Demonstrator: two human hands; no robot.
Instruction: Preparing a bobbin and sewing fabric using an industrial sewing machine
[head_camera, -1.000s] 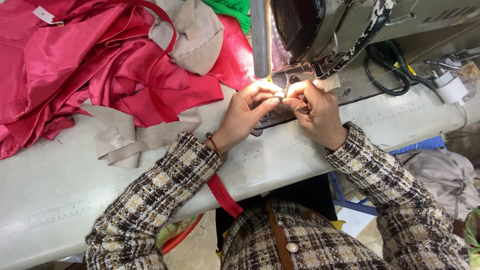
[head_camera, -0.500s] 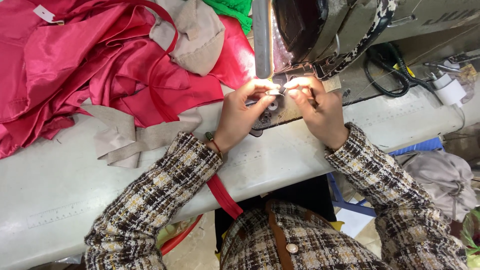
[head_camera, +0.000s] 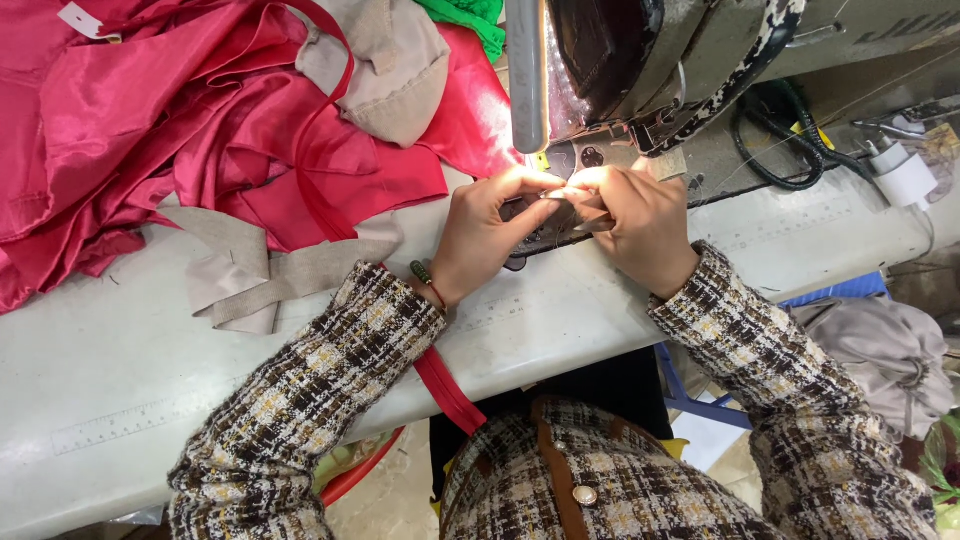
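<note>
— Where was the work piece?

— A small pale piece (head_camera: 562, 192) sat right under the head of the sewing machine (head_camera: 640, 70), at the far edge of the sewing table (head_camera: 150, 380), lit bright by the machine lamp. Too small and glared to name its kind.

— And the hands?

— The left hand (head_camera: 487, 235) pinched it from the left with thumb and forefinger. The right hand (head_camera: 640, 225) met it fingertip to fingertip and also gripped a thin metal tool (head_camera: 592, 224), perhaps tweezers; I could not tell for sure.

— What lay around?

— A beige fabric strip (head_camera: 250, 275) lay flat just left of the left wrist. Beyond it a heap of red satin fabric (head_camera: 170, 120) covered the table's far left corner, with a beige garment (head_camera: 400, 70) on top and a bit of green cloth (head_camera: 465, 15) at the far edge. A red strap (head_camera: 448, 390) hung over the near edge. Black cables (head_camera: 775, 150) and a white plug (head_camera: 905, 175) lay right of the machine.

— Any containers?

— A red-rimmed basket (head_camera: 355, 470) showed below the near edge; its contents were unclear.
</note>
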